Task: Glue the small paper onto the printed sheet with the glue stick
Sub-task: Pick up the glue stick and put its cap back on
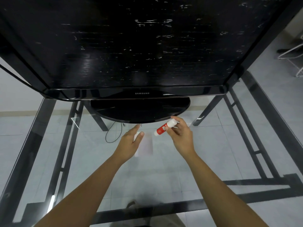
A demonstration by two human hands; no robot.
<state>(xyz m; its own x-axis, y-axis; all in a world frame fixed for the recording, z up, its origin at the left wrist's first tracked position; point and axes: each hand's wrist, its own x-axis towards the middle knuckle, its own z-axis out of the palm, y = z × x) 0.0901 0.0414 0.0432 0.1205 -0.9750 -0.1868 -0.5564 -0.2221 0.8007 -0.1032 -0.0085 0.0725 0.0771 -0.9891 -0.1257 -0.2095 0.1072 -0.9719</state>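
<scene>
I am looking down through a glass table [213, 161] at my two bare hands. My right hand [181, 134] is curling closed around the red and white glue stick [165, 127], tilted toward a pale sheet [146, 147] lying flat. My left hand [131, 141] is resting open on the sheet's left edge, gripping nothing. The small paper I cannot tell apart. I judge steady pinning matters while gluing.

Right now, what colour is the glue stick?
Red body with white ends, seen in the head view: glue stick.
</scene>
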